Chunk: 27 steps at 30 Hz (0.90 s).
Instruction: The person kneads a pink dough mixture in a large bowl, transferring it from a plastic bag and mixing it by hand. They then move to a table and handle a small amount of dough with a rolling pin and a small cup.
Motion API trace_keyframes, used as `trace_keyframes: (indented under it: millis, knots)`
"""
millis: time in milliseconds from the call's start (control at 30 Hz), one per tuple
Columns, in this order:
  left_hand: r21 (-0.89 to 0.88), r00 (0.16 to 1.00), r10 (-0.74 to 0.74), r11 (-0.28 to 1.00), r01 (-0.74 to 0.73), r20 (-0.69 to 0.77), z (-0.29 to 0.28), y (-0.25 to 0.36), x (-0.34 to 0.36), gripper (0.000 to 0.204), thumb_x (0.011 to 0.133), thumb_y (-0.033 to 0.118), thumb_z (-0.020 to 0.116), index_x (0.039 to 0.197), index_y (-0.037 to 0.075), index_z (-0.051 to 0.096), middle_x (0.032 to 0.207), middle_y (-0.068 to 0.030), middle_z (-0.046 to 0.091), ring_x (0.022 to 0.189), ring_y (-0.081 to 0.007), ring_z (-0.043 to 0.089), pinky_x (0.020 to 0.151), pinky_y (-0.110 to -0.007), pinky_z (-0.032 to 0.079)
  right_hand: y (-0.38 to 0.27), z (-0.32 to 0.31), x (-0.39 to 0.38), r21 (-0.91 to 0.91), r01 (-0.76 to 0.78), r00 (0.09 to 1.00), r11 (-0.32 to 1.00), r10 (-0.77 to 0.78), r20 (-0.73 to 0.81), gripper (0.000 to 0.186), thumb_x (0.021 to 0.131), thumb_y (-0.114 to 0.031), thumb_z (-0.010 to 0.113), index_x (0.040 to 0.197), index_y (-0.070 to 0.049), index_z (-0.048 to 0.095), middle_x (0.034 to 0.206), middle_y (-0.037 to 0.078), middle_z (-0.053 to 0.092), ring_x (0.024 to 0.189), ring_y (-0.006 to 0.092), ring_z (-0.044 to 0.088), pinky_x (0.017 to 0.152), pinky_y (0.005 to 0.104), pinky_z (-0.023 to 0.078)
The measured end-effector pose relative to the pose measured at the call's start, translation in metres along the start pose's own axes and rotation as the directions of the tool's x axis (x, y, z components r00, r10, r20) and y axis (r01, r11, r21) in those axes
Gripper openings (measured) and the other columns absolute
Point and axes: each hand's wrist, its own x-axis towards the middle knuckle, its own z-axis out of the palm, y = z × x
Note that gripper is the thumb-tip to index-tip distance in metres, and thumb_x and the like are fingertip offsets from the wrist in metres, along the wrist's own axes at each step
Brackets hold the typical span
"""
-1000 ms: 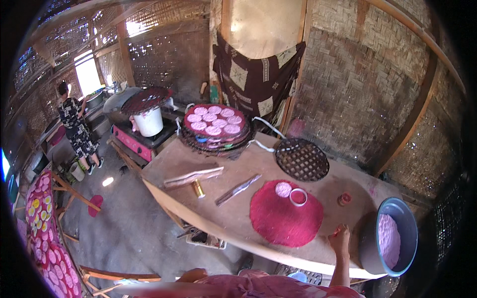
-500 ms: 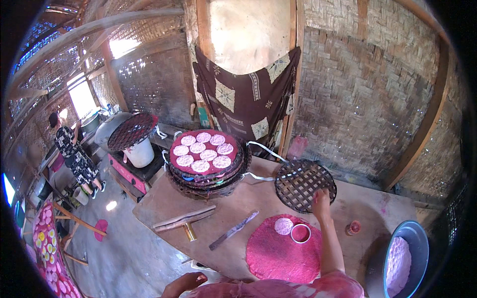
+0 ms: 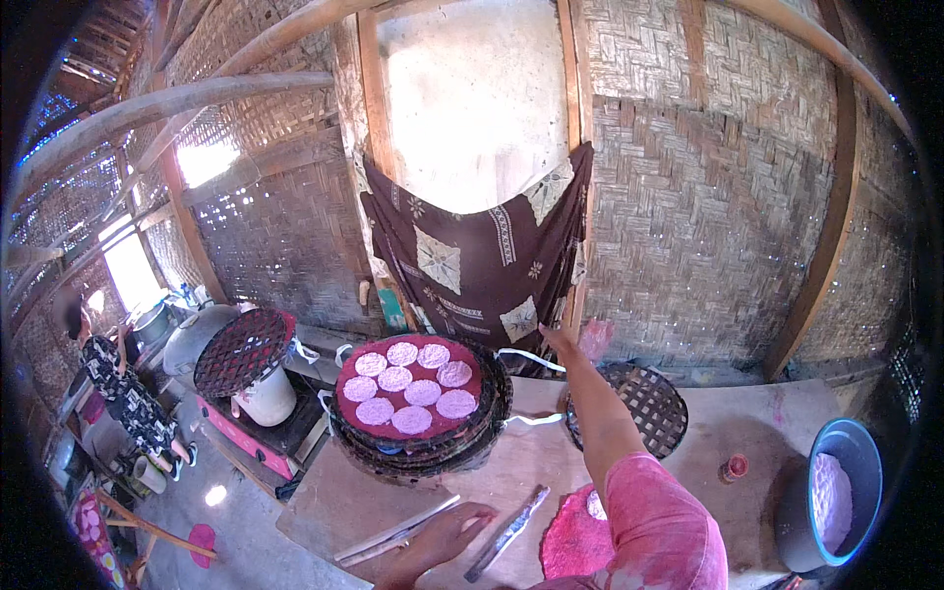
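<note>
My right hand (image 3: pixel 558 339) reaches far forward, in front of the lower right of a brown patterned cloth (image 3: pixel 462 261); I cannot make out whether it grips anything. My left hand (image 3: pixel 454 531) is open and empty, low over the table beside a long wooden stick (image 3: pixel 393 531) and a flat, powdery wooden bar (image 3: pixel 506 534). Under my right arm lies a pink-red sheet (image 3: pixel 570 541), with a pale disc (image 3: pixel 596 504) partly showing. Left of that arm, a stack of round trays (image 3: pixel 423 459) carries several pale pink discs (image 3: pixel 395 380) on a red sheet.
A round dark lattice tray (image 3: pixel 654 408) lies right of the stack. A small red-topped jar (image 3: pixel 734 467) and a blue-grey bucket (image 3: pixel 855 492) of pale pink stuff stand at right. Far left, a person (image 3: pixel 118 379) stands by a stove (image 3: pixel 251 433) with a white pot (image 3: pixel 267 396).
My right hand has moved from the lattice tray forward and left to the cloth. My left hand has come up over the table. The view has shifted, and my right arm hides the white ring.
</note>
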Motion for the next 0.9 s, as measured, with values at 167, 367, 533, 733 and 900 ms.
trace_keyframes:
  millis: [167, 367, 533, 733, 900]
  knots:
    - [-0.142, 0.979, 0.146, 0.976, -0.166, -0.141, -0.008, -0.002, 0.043, 0.023, 0.096, 0.015, 0.055, 0.114, 0.003, 0.061, 0.111, -0.0117, 0.064, 0.106, -0.0223, 0.061, 0.092, -0.034, 0.046, -0.014, -0.055, 0.044, -0.310, 0.302, 0.947, 0.901, -0.320, -0.010, 0.027, 0.086, -0.023, 0.053, 0.095, 0.000, 0.065, 0.081, 0.015, 0.066, 0.078, 0.0239, 0.062, 0.069, 0.0395, 0.050]
    - [-0.713, 0.925, 0.084, 0.612, -0.342, -0.371, -0.028, -0.020, 0.141, 0.034, 0.099, 0.015, 0.050, 0.130, 0.001, 0.046, 0.134, -0.0113, 0.051, 0.124, -0.0189, 0.048, 0.105, -0.034, 0.037, -0.213, -0.185, -0.034, 0.167, 0.410, 0.882, 0.897, -0.343, -0.324, 0.027, 0.089, -0.021, 0.051, 0.101, 0.002, 0.060, 0.091, 0.011, 0.063, 0.080, 0.0190, 0.057, 0.075, 0.0337, 0.045]
    - [-0.559, 0.913, 0.219, 0.734, -0.386, -0.343, -0.029, 0.010, 0.252, 0.061, 0.098, 0.045, 0.047, 0.143, 0.005, 0.032, 0.146, -0.0132, 0.036, 0.136, -0.0242, 0.034, 0.111, -0.039, 0.028, -0.376, -0.209, -0.165, 0.506, 0.325, 0.945, 0.799, -0.290, -0.149, 0.038, 0.089, -0.019, 0.057, 0.118, 0.006, 0.054, 0.089, 0.005, 0.061, 0.076, 0.0144, 0.055, 0.070, 0.0308, 0.046]
    - [-0.503, 0.925, 0.369, 0.784, -0.364, -0.094, 0.032, 0.023, 0.307, 0.064, 0.095, 0.039, 0.055, 0.140, 0.000, 0.034, 0.141, -0.0162, 0.042, 0.127, -0.0252, 0.043, 0.108, -0.035, 0.033, -0.443, -0.187, -0.239, 0.206, 0.367, 0.665, 0.907, -0.411, 0.623, 0.070, 0.096, -0.059, 0.037, 0.107, 0.005, 0.065, 0.093, 0.010, 0.067, 0.090, 0.0164, 0.062, 0.089, 0.0312, 0.047]
    - [-0.685, 0.937, 0.271, 0.642, -0.345, -0.218, 0.065, 0.022, 0.297, 0.059, 0.095, 0.038, 0.054, 0.137, 0.001, 0.037, 0.137, -0.0150, 0.045, 0.123, -0.0248, 0.046, 0.105, -0.035, 0.035, -0.429, -0.117, -0.178, -0.042, 0.551, 0.782, 0.833, -0.498, 0.376, 0.060, 0.098, -0.049, 0.039, 0.086, 0.001, 0.069, 0.082, 0.014, 0.069, 0.073, 0.0200, 0.066, 0.069, 0.0329, 0.052]
